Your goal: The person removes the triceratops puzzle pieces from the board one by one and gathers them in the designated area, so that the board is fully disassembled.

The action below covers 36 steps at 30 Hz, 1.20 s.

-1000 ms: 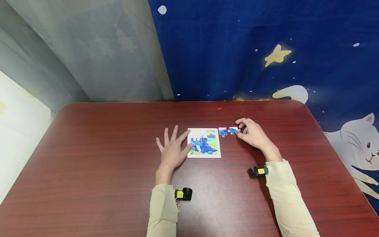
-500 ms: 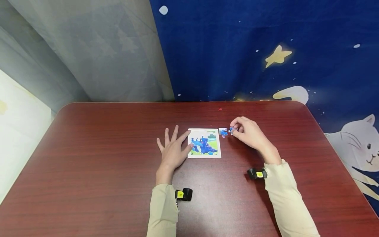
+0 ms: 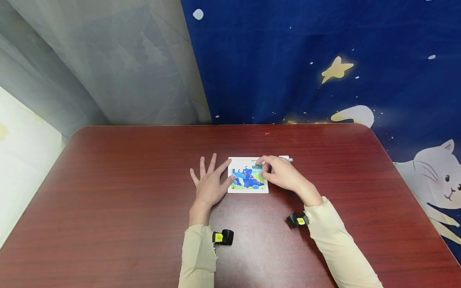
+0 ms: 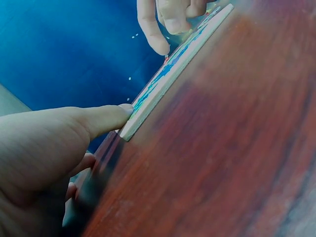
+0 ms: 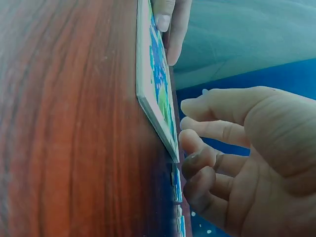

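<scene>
A white-framed puzzle tray (image 3: 266, 186) lies flat on the dark red-brown table (image 3: 126, 200), its picture a blue dragon over green, with a pale, bare patch toward eleven o'clock. The person's left hand (image 3: 210, 186) comes in from eight o'clock, fingers spread apart, the index fingertip at the tray's ten o'clock corner and the thumb resting on its nine o'clock edge. From four o'clock the right hand (image 3: 284, 173) reaches over the tray's two o'clock part, fingers loosely bent, thumb and index tips apart with nothing visible between them; whether they touch the tray cannot be told. One loose puzzle piece (image 3: 284, 157) sits between two and three o'clock of the tray; the right wrist view shows a second loose piece (image 5: 177, 185) just beside the tray. A small red speck (image 3: 267, 133) lies toward one o'clock, and a blue curtain (image 3: 259, 60) hangs beyond at twelve.
</scene>
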### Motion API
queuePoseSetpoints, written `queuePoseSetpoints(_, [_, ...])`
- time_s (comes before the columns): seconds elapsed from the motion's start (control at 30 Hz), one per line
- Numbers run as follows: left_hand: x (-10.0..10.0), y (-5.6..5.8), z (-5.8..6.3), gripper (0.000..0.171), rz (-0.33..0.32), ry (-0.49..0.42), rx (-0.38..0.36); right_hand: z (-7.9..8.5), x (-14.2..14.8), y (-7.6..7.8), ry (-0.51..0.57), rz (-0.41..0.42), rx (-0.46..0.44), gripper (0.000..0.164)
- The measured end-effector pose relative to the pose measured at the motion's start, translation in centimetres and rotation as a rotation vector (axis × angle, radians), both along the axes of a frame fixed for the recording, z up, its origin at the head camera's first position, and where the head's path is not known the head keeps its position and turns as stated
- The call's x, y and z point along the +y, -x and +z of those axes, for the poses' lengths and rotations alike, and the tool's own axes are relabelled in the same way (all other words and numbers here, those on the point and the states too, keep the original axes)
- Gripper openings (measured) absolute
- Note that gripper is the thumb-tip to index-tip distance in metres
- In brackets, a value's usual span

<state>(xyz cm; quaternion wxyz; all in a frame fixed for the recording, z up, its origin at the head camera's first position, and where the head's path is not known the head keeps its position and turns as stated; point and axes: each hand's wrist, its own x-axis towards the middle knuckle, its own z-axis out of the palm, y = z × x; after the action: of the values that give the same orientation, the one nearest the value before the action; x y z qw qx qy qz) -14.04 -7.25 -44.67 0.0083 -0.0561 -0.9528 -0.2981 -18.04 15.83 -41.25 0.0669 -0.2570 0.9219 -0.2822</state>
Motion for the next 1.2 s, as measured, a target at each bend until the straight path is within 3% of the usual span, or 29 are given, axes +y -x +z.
queuePoseSetpoints(0.23, [0.04,0.09,0.00,0.053,0.001,0.003,0.003,-0.17,-0.53,0.03,-0.029,0.039,-0.052,0.037])
queuePoseSetpoints(0.4, [0.00,0.12,-0.05,0.053,0.003,0.002,0.005,-0.33,-0.90,0.15,-0.029,0.061,-0.033,0.036])
queuePoseSetpoints(0.57, [0.02,0.11,-0.01,0.053,0.007,0.005,-0.006,-0.39,-0.86,0.17,0.021,0.063,-0.072,0.032])
queuePoseSetpoints(0.8, [0.10,0.15,0.03,0.053,0.006,0.005,-0.017,-0.68,-0.76,0.30,0.049,0.050,-0.087,0.032])
queuePoseSetpoints(1.2, [0.15,0.08,0.16,0.053,0.016,0.010,-0.012,-0.65,-0.84,0.04,-0.020,-0.021,-0.033,0.032])
